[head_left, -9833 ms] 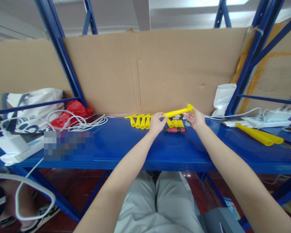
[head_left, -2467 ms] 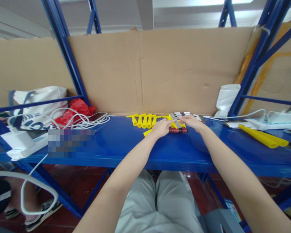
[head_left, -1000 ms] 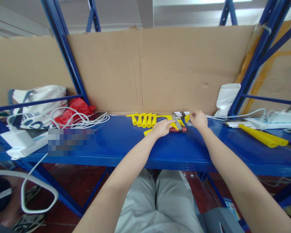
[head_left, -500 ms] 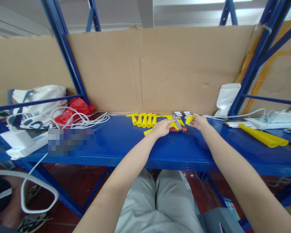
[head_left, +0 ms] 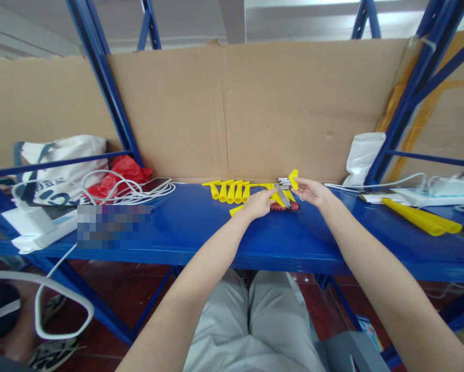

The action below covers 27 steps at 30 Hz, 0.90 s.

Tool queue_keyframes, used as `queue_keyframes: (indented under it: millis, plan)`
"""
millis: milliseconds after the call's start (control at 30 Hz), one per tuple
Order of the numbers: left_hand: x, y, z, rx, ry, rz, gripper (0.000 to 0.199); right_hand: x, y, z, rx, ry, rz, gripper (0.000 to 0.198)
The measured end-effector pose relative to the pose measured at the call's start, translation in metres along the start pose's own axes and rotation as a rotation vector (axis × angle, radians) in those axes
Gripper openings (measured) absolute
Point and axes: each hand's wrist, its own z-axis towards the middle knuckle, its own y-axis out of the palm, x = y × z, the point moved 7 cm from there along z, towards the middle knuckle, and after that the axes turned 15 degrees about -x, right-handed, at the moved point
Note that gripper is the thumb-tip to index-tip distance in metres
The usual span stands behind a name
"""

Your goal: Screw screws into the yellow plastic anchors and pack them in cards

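My right hand [head_left: 311, 192] pinches a small yellow plastic piece [head_left: 293, 179], raised a little above the shelf top. My left hand [head_left: 258, 204] is closed at a yellow plastic part [head_left: 275, 198], beside a flat grey metal strip [head_left: 282, 197]. Just beyond its fingertips lies a dark red tool handle [head_left: 293, 206]. Whether strip and handle are joined is too small to tell. Behind my left hand, several yellow tapered tubes with flat ends [head_left: 230, 192] lie in a row. Another yellow end [head_left: 236, 210] pokes out near my left wrist.
White-and-dark sticks [head_left: 284, 182] lie at the back against the cardboard [head_left: 293, 108]. Two long yellow cones [head_left: 421, 217] and a power strip [head_left: 436, 196] lie right. Left are white cables [head_left: 139, 194], a red bag [head_left: 125, 173] and a cloth bag [head_left: 65, 160]. A person's foot shows lower left.
My right hand has lifted its yellow piece slightly up and to the left, tilting it more upright. My left hand has stayed in place.
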Motion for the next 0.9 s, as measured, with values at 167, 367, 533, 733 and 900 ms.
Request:
queue_keyframes:
  millis: [167,367,533,733,900]
  plan:
    - [-0.001,0.001,0.000,0.004,-0.001,-0.005,0.048,0.001,0.015,-0.011,0.010,0.087,0.079,0.007]
    - [-0.002,0.000,-0.001,-0.016,-0.040,-0.028,0.049,0.000,0.031,-0.012,-0.079,0.075,-0.101,0.015]
    - [-0.002,-0.001,-0.002,-0.014,-0.056,-0.028,0.046,0.002,0.030,-0.008,-0.090,0.058,-0.237,0.022]
    - [0.000,-0.002,-0.004,0.001,-0.048,-0.026,0.040,0.005,0.029,-0.004,-0.097,0.038,-0.318,0.032]
    - [0.000,-0.001,-0.002,0.016,0.017,-0.017,0.035,0.005,0.031,-0.004,-0.092,0.029,-0.368,0.035]
